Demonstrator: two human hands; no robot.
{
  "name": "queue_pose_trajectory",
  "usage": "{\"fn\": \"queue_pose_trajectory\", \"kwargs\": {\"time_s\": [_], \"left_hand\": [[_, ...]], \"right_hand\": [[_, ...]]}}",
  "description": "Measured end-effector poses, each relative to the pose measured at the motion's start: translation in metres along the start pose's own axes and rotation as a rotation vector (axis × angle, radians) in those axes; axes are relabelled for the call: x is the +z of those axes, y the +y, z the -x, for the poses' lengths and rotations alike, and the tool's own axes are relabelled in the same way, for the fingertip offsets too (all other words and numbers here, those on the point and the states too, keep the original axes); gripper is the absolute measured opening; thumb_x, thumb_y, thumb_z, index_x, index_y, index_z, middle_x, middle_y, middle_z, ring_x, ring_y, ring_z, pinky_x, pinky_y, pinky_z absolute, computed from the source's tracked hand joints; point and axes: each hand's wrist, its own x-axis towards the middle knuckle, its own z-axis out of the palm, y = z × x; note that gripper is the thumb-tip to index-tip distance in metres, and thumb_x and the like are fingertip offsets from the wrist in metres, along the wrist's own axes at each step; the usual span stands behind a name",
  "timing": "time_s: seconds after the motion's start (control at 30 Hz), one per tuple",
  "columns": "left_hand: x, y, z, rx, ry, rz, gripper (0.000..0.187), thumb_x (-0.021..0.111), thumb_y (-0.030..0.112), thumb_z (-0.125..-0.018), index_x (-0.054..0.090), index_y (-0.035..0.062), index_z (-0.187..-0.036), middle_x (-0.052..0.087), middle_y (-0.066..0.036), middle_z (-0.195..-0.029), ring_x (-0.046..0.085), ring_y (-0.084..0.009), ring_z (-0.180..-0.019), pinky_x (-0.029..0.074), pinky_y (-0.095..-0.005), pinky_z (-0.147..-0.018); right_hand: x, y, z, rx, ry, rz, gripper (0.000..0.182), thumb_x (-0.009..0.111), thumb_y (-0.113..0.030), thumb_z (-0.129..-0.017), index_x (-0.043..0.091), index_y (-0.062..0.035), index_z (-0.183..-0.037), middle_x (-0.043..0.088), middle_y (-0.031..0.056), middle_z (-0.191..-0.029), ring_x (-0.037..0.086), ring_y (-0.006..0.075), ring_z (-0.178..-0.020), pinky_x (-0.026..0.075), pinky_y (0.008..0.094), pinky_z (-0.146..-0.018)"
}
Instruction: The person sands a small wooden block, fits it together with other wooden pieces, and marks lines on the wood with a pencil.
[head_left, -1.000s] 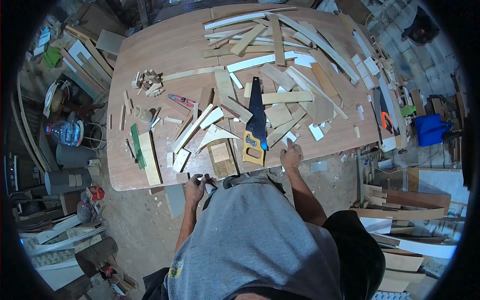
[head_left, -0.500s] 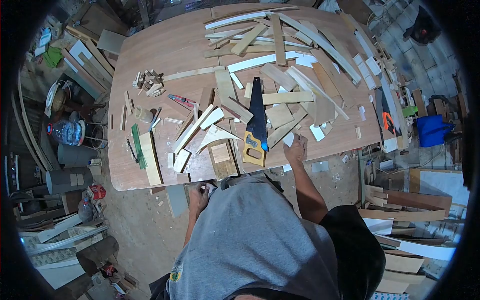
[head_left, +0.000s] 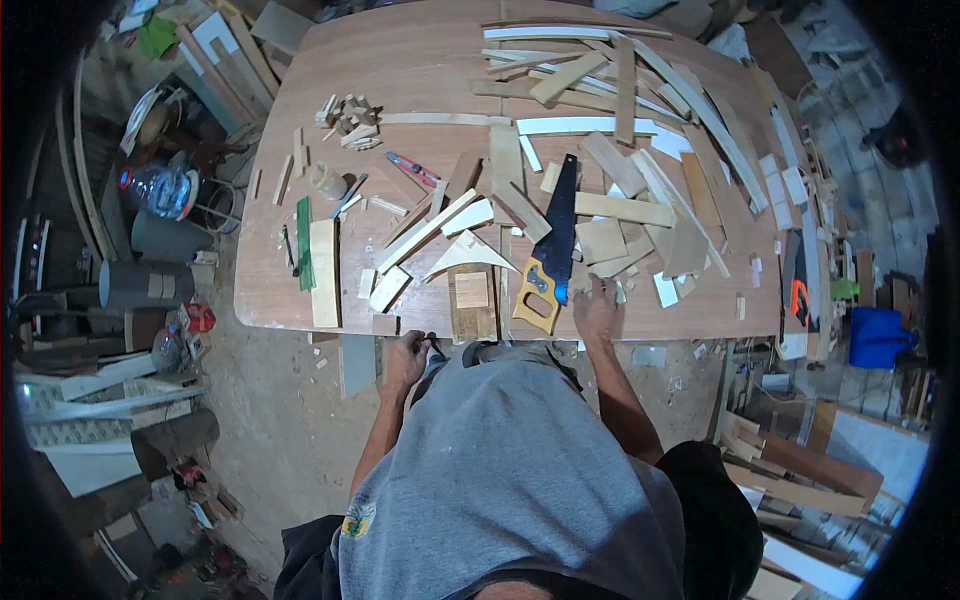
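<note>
My right hand [head_left: 597, 308] rests on the table's near part, fingers stretched forward among small wood offcuts, just right of a handsaw [head_left: 564, 215] with a yellow handle. My left hand [head_left: 407, 358] is low at the table's front edge, its fingers curled together; what they hold, if anything, is hidden. Close to it a small brown block [head_left: 385, 324] sits on the edge. Between my hands a wooden board [head_left: 474, 322] lies at the edge with a pale square block [head_left: 472, 290] on it. Beyond that lies a curved, pointed pale wood piece [head_left: 468, 253].
Wood strips [head_left: 570, 98] are heaped across the back right of the table [head_left: 400, 70]. On the left are a glue jar [head_left: 326, 181], a green strip [head_left: 305, 245] and red-handled pliers [head_left: 413, 170]. A second saw [head_left: 797, 285] lies at the right edge.
The view has shifted, so the table appears higher and further right. My right hand had a white piece at its fingers, which I no longer make out there. My left hand shows more clearly.
</note>
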Motion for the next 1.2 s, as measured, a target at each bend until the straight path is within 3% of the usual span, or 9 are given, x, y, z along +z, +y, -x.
{"fn": "queue_pose_trajectory", "kwargs": {"time_s": [0.2,0.3,0.4,0.5,0.73,0.8,0.97,1.03,1.2], "left_hand": [[-0.004,0.006,0.009,0.003,0.006,0.059,0.024,0.067,0.013,-0.091,0.067,-0.0040,-0.107,0.072,-0.023,-0.091,0.071,-0.0323,-0.081,0.055,-0.0388,-0.072],[-0.004,-0.002,0.023,-0.031,0.076,0.047,0.024,0.067,0.013,-0.089,0.068,-0.0038,-0.106,0.071,-0.025,-0.087,0.071,-0.0333,-0.077,0.054,-0.0400,-0.070],[0.002,-0.022,0.039,-0.070,0.144,0.042,0.026,0.068,0.014,-0.088,0.068,-0.0041,-0.107,0.070,-0.025,-0.083,0.071,-0.0339,-0.074,0.054,-0.0408,-0.068],[0.005,-0.045,0.053,-0.138,0.153,0.046,0.030,0.069,0.020,-0.088,0.069,-0.0019,-0.109,0.071,-0.024,-0.084,0.072,-0.0334,-0.076,0.055,-0.0412,-0.071],[0.001,-0.059,0.049,-0.362,0.036,0.184,0.036,0.069,0.024,-0.089,0.069,-0.0013,-0.115,0.074,-0.022,-0.093,0.072,-0.0257,-0.081,0.056,-0.0370,-0.073],[0.000,-0.055,0.040,-0.342,-0.002,0.236,0.037,0.068,0.023,-0.090,0.067,-0.0024,-0.116,0.074,-0.022,-0.094,0.072,-0.0241,-0.082,0.056,-0.0360,-0.074],[-0.001,-0.032,0.011,-0.206,-0.132,0.289,0.038,0.067,0.018,-0.092,0.063,-0.0044,-0.123,0.074,-0.018,-0.096,0.069,-0.0196,-0.083,0.054,-0.0335,-0.075],[-0.008,-0.006,0.002,-0.325,-0.359,0.513,0.033,0.065,0.013,-0.094,0.060,-0.0048,-0.121,0.072,-0.015,-0.099,0.066,-0.0187,-0.086,0.053,-0.0325,-0.078],[0.039,-0.032,-0.024,-0.198,-0.452,0.474,0.026,0.064,0.008,-0.095,0.058,-0.0035,-0.117,0.068,-0.012,-0.105,0.063,-0.0167,-0.094,0.051,-0.0298,-0.084]], "right_hand": [[0.028,-0.055,0.007,-0.296,-0.193,-0.195,0.043,0.067,-0.010,-0.086,0.058,0.0012,-0.126,0.065,0.0259,-0.104,0.064,0.0434,-0.093,0.052,0.0465,-0.081],[0.035,-0.073,0.015,-0.357,-0.341,-0.154,0.034,0.066,-0.012,-0.088,0.063,0.0011,-0.119,0.067,0.0242,-0.094,0.067,0.0385,-0.083,0.053,0.0453,-0.073],[0.028,-0.086,0.018,-0.283,-0.543,-0.144,0.025,0.065,-0.012,-0.088,0.067,0.0007,-0.109,0.067,0.0260,-0.098,0.066,0.0412,-0.094,0.051,0.0465,-0.081],[0.030,-0.081,0.025,-0.358,-0.482,-0.183,0.018,0.064,-0.013,-0.088,0.070,0.0014,-0.098,0.068,0.0263,-0.090,0.067,0.0422,-0.088,0.052,0.0476,-0.077],[0.040,-0.076,0.038,-0.263,-0.596,-0.093,0.022,0.067,-0.018,-0.086,0.071,0.0010,-0.096,0.071,0.0232,-0.084,0.070,0.0383,-0.079,0.055,0.0439,-0.070],[0.041,-0.080,0.043,-0.232,-0.627,-0.109,0.021,0.066,-0.014,-0.083,0.071,0.0040,-0.093,0.069,0.0277,-0.086,0.069,0.0427,-0.083,0.055,0.0471,-0.076],[0.052,-0.083,0.054,-0.160,-0.642,-0.097,0.027,0.069,-0.019,-0.082,0.071,0.0026,-0.098,0.071,0.0256,-0.091,0.071,0.0393,-0.086,0.055,0.0443,-0.077],[0.056,-0.083,0.059,-0.121,-0.660,-0.072,0.031,0.071,-0.022,-0.082,0.071,0.0016,-0.102,0.073,0.0227,-0.093,0.072,0.0359,-0.087,0.056,0.0419,-0.077],[0.070,-0.080,0.070,-0.063,-0.696,-0.090,0.039,0.076,-0.024,-0.078,0.069,0.0018,-0.107,0.072,0.0202,-0.094,0.071,0.0346,-0.088,0.055,0.0409,-0.078]]}}
